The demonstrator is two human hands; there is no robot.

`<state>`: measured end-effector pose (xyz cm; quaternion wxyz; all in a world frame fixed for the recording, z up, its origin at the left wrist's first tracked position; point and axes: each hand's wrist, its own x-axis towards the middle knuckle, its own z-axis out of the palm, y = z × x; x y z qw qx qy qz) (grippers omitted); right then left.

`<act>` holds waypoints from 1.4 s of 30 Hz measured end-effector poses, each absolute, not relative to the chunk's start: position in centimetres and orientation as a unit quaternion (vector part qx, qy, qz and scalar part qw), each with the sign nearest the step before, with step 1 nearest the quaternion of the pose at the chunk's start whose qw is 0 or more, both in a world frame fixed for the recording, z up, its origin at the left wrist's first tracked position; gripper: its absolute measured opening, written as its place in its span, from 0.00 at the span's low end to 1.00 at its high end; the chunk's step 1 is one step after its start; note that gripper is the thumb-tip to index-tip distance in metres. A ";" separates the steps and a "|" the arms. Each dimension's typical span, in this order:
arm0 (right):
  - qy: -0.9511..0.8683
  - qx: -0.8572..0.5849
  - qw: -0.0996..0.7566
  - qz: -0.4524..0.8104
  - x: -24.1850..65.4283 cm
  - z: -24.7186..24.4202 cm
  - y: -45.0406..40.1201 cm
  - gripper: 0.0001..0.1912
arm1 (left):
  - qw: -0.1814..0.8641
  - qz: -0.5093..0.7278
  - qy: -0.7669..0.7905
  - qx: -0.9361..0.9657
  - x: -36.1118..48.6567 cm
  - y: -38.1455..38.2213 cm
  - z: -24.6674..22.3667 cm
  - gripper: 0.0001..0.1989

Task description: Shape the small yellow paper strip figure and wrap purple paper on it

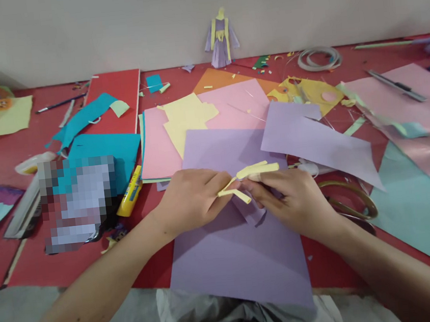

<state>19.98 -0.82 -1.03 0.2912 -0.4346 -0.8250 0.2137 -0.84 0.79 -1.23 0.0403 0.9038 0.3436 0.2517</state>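
Note:
My left hand (192, 199) and my right hand (292, 199) meet over a large purple paper sheet (240, 255) at the table's near edge. Both pinch a small folded purple paper piece (253, 212) with pale yellow paper strips (252, 171) sticking out between the fingertips. The strips fan to the left and upward. Part of the folded piece is hidden under my fingers.
Pink (158, 149), yellow (185, 120), teal (102, 152) and purple (313, 140) sheets cover the red table (37, 266). A yellow glue bottle (131, 193) lies left of my hands, scissors (352, 203) right. A purple paper doll (220, 37) stands at the wall. A tape roll (319, 58) lies far right.

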 end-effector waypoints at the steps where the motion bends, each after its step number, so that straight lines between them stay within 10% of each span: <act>1: -0.823 -0.435 0.295 0.215 20.0 -1.1 -0.8 0.19 | 0.041 0.250 0.341 0.905 -0.9 0.8 -1.2 0.18; 8: -0.810 -0.439 0.302 0.243 19.9 -1.0 -0.8 0.14 | 0.258 0.237 0.404 0.845 -0.7 0.8 -1.1 0.17; 17: -0.812 -0.434 0.325 0.215 19.9 -1.3 -0.6 0.16 | 0.054 0.222 0.373 0.899 -0.8 0.8 -1.5 0.18; 42: -0.813 -0.419 0.338 0.222 20.0 -1.2 -0.9 0.11 | 0.063 0.258 0.373 0.889 -0.6 0.4 -1.2 0.20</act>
